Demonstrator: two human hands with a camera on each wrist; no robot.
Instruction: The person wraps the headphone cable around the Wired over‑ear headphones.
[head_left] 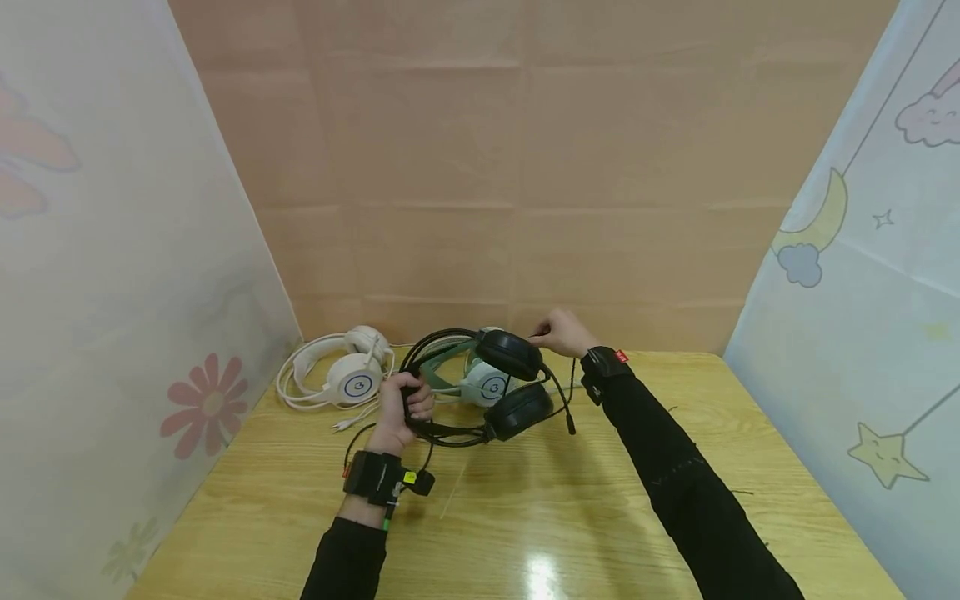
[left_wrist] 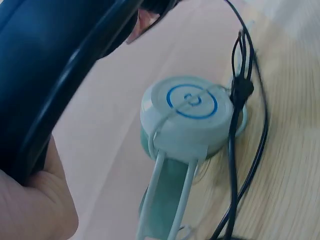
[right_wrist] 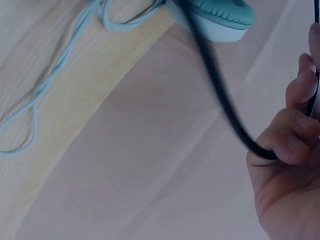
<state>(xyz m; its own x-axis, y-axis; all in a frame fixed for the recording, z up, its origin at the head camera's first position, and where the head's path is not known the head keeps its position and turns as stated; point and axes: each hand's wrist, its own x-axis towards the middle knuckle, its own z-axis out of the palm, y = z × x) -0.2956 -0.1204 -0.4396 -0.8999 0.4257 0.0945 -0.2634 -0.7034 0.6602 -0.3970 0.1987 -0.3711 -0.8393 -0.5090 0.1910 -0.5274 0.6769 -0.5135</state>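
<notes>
My left hand (head_left: 401,408) grips the headband of a black headset (head_left: 519,411), holding it up over the table with both ear cups to the right. A thin boom microphone (head_left: 571,423) hangs from the cups. Beyond the cups, my right hand (head_left: 566,333) pinches the headset's black cable (right_wrist: 220,95), which runs between curled fingers in the right wrist view. Behind the black headset lies a pale green headset (head_left: 487,385), partly hidden by it. In the left wrist view its round cup (left_wrist: 187,105) shows a blue ring, and a bundled black cord (left_wrist: 234,145) hangs beside it.
White headphones (head_left: 356,379) lie at the back left of the wooden table (head_left: 600,517), their white plug near my left hand. A light blue cord (right_wrist: 60,65) trails over the tabletop. A brown backdrop (head_left: 517,167) stands behind, with patterned panels at both sides.
</notes>
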